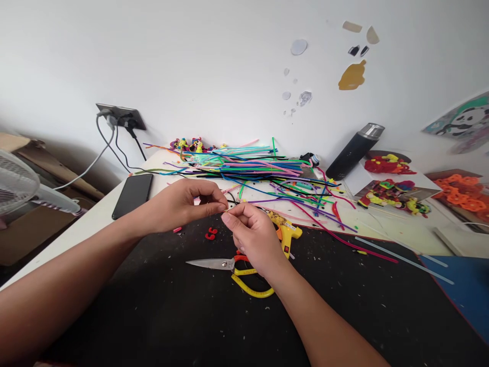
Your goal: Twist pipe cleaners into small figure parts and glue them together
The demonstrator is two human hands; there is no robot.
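Observation:
My left hand (191,204) is closed in a pinch, and its fingertips meet those of my right hand (252,232), also pinched. Between them shows a tiny yellowish bit, too small to name. Below my right hand lies a pair of scissors (214,263) with yellow handles, blades pointing left; my wrist covers part of the handles. A yellow glue gun (291,235) rests just behind my right hand, partly hidden. Small red curled pieces (211,233) lie on the black mat (171,311) beneath my fingers.
Many coloured pipe cleaners (263,168) are heaped along the wall. A phone (132,196) lies at the left, near a fan (19,178). At the right stand a dark thermos (353,153) and a white box (376,181) with colourful figures. Orange pieces (462,191) fill another box.

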